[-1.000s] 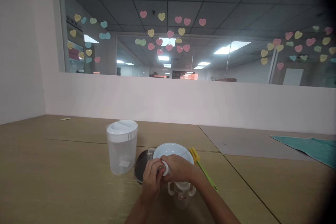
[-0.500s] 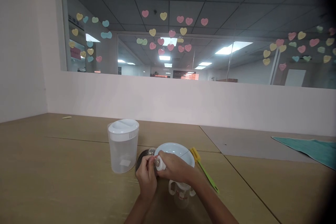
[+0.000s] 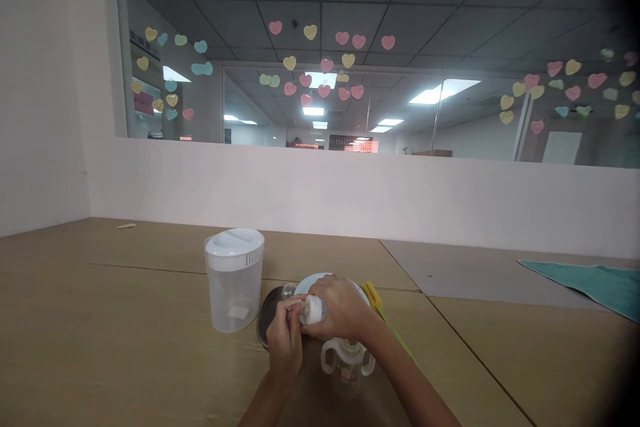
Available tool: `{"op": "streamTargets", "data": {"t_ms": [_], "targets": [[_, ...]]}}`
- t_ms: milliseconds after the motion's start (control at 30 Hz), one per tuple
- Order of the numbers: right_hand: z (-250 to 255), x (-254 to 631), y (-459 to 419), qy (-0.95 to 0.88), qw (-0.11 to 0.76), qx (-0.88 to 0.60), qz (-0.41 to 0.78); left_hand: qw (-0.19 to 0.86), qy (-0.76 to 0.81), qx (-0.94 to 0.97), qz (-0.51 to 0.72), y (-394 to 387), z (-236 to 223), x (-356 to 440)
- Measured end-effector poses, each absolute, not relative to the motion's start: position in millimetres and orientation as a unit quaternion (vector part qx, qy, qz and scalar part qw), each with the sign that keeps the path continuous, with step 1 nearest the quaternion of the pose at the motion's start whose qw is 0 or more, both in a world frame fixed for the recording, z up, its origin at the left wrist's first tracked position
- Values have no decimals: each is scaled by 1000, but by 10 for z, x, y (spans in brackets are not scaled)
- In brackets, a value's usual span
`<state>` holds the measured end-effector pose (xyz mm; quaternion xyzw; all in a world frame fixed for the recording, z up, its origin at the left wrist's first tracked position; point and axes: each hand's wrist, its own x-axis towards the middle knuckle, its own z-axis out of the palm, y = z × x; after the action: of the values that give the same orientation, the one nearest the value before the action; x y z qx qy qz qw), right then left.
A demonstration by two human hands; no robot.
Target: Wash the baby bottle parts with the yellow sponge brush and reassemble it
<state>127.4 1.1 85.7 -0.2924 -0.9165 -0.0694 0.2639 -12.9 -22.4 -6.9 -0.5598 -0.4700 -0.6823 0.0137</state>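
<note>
Over the table, in front of a pale bowl, my two hands meet at a baby bottle nipple set in a white collar ring. The fingers of my left hand are pinched at the nipple's clear tip. My right hand is wrapped around the collar from the right side, hiding part of it. Just below my right hand stands a clear baby bottle with two whitish handles. Behind my left hand lie a dark round dish and a small clear dome cap.
A clear pitcher with a white lid stands to the left. On the right, a bottle brush with yellow head and green handle lies partly behind my right forearm. A teal cloth is at far right, and a low wall with a window rises behind.
My right hand has turned over the collar ring and risen slightly, so more of the ring, the bottle's top and the dark dish show. The left-hand pinch stays at the nipple.
</note>
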Motion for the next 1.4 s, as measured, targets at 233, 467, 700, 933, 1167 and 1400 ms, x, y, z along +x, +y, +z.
{"op": "streamTargets", "data": {"t_ms": [233, 467, 700, 933, 1167, 1400], "targets": [[814, 1280, 161, -912, 296, -253, -127, 78, -472, -574, -665, -235, -66, -155], [808, 1311, 191, -907, 298, -277, -107, 57, -483, -594, -641, -188, -97, -138], [871, 1467, 145, -857, 427, -288, -15, -9, -503, -619, -603, -203, -89, -43], [598, 1686, -162, -836, 408, -318, 182, -64, -487, -643, -587, -248, -109, 47], [124, 1765, -163, -831, 422, -335, 137, -71, -426, -712, -553, -312, -177, 112], [-77, 1789, -153, -829, 447, -317, 111, -7, -367, -789, -493, -352, -208, 119]]}}
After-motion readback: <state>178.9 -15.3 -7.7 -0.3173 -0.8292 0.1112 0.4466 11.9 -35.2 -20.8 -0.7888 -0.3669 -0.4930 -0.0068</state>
